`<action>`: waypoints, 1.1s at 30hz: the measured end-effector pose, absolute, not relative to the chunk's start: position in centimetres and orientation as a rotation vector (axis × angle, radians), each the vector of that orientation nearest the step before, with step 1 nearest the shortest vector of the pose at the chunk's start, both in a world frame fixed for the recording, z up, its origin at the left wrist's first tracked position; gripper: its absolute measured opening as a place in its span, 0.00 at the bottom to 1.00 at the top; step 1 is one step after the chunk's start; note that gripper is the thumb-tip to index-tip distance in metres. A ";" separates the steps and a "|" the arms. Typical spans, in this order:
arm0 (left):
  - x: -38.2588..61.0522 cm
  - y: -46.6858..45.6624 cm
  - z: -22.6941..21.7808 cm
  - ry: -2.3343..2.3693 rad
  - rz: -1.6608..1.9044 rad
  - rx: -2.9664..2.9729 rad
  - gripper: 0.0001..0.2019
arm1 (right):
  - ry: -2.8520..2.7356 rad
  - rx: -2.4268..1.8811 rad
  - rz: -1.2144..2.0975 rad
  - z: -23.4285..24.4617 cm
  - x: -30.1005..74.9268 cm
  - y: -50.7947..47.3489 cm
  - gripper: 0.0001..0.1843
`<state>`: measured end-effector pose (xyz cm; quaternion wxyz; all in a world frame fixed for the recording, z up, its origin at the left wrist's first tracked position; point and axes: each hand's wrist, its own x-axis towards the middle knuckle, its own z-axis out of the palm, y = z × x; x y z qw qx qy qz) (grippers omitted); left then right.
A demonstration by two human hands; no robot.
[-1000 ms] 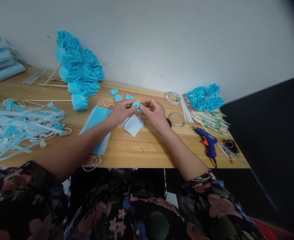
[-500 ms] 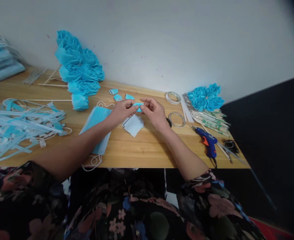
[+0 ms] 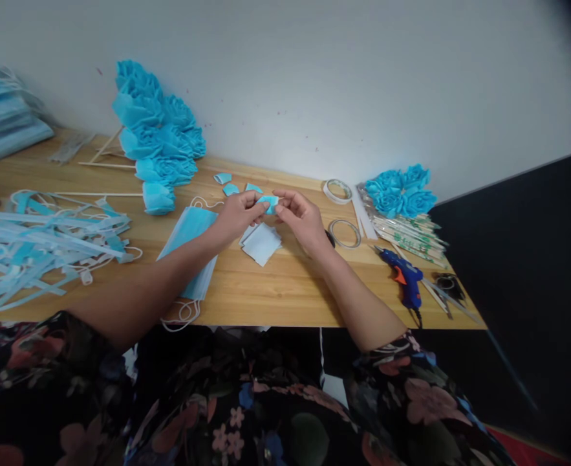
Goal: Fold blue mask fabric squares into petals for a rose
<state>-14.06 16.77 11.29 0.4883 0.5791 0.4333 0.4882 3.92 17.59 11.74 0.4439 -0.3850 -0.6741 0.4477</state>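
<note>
A small blue fabric piece is pinched between my two hands, above the middle of the table. My left hand grips its left end between thumb and fingers. On its right side, my right hand holds it with thumb and index finger. Just below lies a small stack of pale square pieces. Behind my hands sit a few folded blue pieces. Under my left forearm, a blue face mask with white ear loops lies flat, partly covered.
Cut mask strips are heaped at left. Blue fabric flowers lean by the wall, with more flowers on wrapped sticks at right. Tape rolls, a blue glue gun and stacked masks lie around.
The blue piece looks slightly turned between my fingers, with a paler right edge showing. Both hands stay in nearly the same place; the view shifts a little.
</note>
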 end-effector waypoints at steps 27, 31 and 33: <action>-13.9 16.2 12.2 1.126 1.078 1.572 0.12 | -1.680 -1.004 0.988 11.6 3.8 17.7 0.09; -14.0 16.2 12.2 1.105 1.042 1.537 0.10 | -1.724 -1.019 0.838 11.9 3.8 17.5 0.05; -14.0 16.2 12.2 1.086 1.041 1.493 0.10 | -1.806 -0.994 0.697 12.1 4.0 17.3 0.04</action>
